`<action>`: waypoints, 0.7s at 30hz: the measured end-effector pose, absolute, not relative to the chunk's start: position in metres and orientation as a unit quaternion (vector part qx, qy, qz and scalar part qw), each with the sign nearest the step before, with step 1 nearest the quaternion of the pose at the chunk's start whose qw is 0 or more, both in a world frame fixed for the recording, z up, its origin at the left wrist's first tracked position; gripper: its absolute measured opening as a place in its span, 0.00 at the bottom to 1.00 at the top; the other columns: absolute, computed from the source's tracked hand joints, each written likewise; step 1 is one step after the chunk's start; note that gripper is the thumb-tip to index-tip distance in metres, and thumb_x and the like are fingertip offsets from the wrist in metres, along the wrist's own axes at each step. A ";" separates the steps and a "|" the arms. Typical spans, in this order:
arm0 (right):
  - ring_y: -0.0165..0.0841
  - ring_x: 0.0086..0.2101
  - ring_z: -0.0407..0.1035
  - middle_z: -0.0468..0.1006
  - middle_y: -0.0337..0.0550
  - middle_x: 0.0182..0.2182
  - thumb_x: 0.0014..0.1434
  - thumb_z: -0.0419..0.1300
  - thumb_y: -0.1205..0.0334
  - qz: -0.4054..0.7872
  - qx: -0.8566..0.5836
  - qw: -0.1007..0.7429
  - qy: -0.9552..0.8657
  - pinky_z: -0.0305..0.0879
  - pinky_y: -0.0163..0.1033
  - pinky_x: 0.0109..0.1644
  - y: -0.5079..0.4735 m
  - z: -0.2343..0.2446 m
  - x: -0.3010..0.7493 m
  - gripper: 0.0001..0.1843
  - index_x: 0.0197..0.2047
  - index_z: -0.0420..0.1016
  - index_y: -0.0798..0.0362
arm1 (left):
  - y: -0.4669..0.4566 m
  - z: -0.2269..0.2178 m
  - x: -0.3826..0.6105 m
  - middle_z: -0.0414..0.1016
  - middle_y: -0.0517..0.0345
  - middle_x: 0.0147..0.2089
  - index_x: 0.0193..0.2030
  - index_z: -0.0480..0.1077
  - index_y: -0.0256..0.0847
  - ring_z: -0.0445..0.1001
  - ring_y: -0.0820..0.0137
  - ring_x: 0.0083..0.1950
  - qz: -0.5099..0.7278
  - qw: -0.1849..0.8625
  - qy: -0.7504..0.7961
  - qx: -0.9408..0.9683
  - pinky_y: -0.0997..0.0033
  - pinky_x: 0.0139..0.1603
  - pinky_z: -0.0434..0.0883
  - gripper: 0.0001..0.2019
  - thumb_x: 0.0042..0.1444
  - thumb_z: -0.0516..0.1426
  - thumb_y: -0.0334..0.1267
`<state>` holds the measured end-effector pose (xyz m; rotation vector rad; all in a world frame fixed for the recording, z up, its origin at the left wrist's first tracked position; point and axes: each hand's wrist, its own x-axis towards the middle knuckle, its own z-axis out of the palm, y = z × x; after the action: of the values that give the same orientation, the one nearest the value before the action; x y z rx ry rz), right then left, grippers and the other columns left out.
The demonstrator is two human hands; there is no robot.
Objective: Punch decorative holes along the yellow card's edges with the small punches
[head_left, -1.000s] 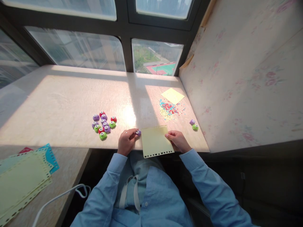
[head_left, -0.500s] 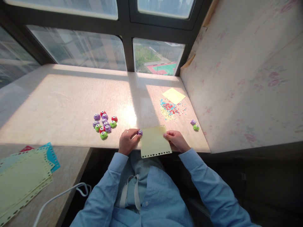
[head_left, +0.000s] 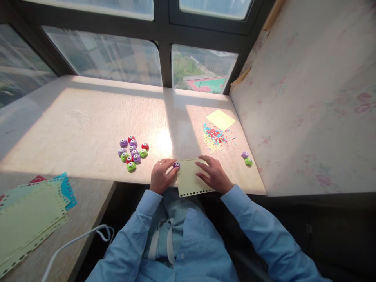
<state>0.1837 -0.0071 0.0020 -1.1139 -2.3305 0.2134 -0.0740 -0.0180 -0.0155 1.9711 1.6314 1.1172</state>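
A pale yellow sheet of paper [head_left: 188,178] lies at the sill's front edge, its near side overhanging slightly. Small hearts and stars are punched along its near side, and holes also show along its far side. Between the thumb and fingers of my left hand [head_left: 161,175] is a small purple craft punch [head_left: 176,164], set at the sheet's upper left edge. My right hand [head_left: 215,174] is over the sheet's right part with its fingers spread; whether the fingertips touch the paper I cannot tell.
Several craft punches [head_left: 131,153] in purple, red and green cluster on the left. Two more [head_left: 248,161] are near the wall. Red, blue and yellow confetti [head_left: 215,136] lies by a yellow paper [head_left: 221,119]. Punched sheets [head_left: 32,223] and a white cable [head_left: 73,246] are at lower left.
My right hand has let go of the sheet's right edge and moved inward over the paper, fingers spreading. My left hand stays with the punch at the left edge. The view has shifted slightly.
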 end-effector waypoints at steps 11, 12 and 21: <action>0.49 0.61 0.65 0.73 0.56 0.61 0.69 0.56 0.57 0.043 -0.379 0.235 -0.894 0.66 0.56 0.59 -0.005 -0.022 0.170 0.18 0.59 0.74 0.53 | -0.026 -0.004 -0.078 0.83 0.55 0.41 0.42 0.79 0.44 0.78 0.63 0.45 0.384 0.185 0.546 0.721 0.60 0.48 0.72 0.08 0.61 0.60 0.40; 0.49 0.61 0.65 0.73 0.56 0.61 0.69 0.56 0.57 0.043 -0.379 0.235 -0.894 0.66 0.56 0.60 -0.006 -0.021 0.170 0.18 0.59 0.74 0.54 | -0.026 -0.004 -0.079 0.83 0.55 0.41 0.42 0.79 0.43 0.78 0.63 0.45 0.385 0.184 0.545 0.722 0.61 0.48 0.72 0.08 0.61 0.60 0.40; 0.50 0.61 0.64 0.71 0.59 0.61 0.68 0.57 0.57 0.053 -0.390 0.232 -0.890 0.68 0.58 0.60 -0.009 -0.015 0.168 0.19 0.59 0.73 0.55 | -0.025 -0.011 -0.073 0.83 0.53 0.42 0.42 0.79 0.42 0.79 0.62 0.44 0.388 0.156 0.579 0.699 0.58 0.49 0.73 0.08 0.62 0.60 0.42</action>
<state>0.1682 -0.0092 -0.0152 -1.0710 -2.4447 0.1457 -0.0735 -0.0250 -0.0108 2.0028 1.6589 1.1115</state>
